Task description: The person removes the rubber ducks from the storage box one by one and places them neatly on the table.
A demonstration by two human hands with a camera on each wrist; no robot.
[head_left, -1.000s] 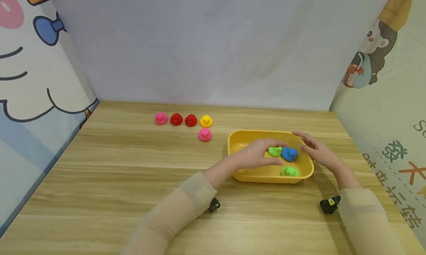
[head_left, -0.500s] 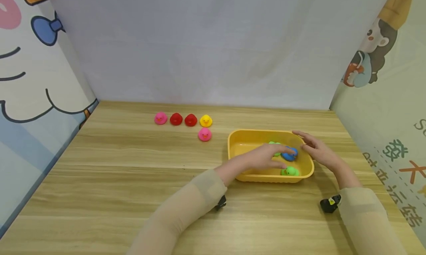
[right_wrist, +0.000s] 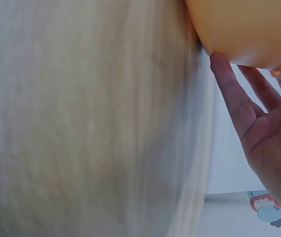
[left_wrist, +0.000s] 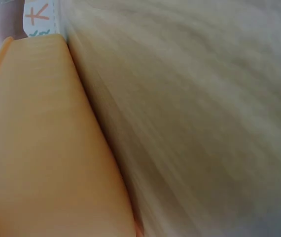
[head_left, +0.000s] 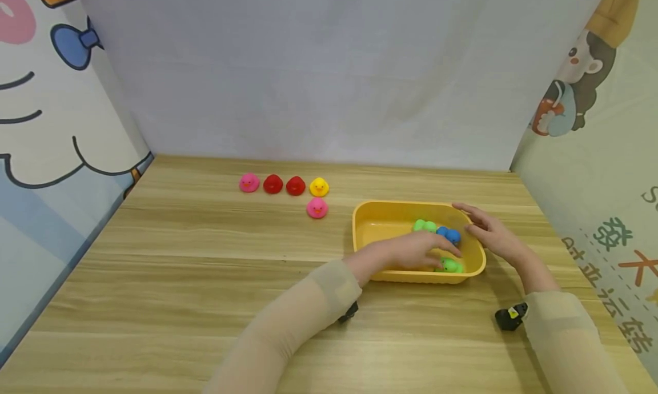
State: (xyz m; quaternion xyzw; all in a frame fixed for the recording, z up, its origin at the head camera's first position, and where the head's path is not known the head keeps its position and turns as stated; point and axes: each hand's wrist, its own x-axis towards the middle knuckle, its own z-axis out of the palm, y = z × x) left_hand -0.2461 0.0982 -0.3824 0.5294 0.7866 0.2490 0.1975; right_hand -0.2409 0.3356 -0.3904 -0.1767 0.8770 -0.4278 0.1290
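Observation:
My left hand point(head_left: 418, 250) reaches over the front rim into a yellow plastic basin point(head_left: 380, 210), fingers spread and bent slightly downward. Its fingertips are right over a lime-green rubber duck point(head_left: 452, 266) near the basin's front right, partly covered by the hand. Behind them, a blue rubber duck point(head_left: 452, 236) and another lime-green duck point(head_left: 424, 225) sit side by side. At the basin's right end, my right hand point(head_left: 490, 232) rests against the rim with extended fingers; the right wrist view shows its fingertips point(right_wrist: 220, 61) on the outer wall. The left wrist view shows only the basin's outside point(left_wrist: 47, 138).
To the left of the basin, a row at the back of the wooden table point(head_left: 205, 257) has a pink duck point(head_left: 249, 183), two red ducks point(head_left: 273, 184) and a yellow duck point(head_left: 319, 187). Another pink duck point(head_left: 317, 208) sits before the yellow one. A pale curtain point(head_left: 329, 74) hangs behind.
My left hand has moved right and toward the basin's front, from the back green duck past the blue one to the front green duck. The right hand stays at the rim.

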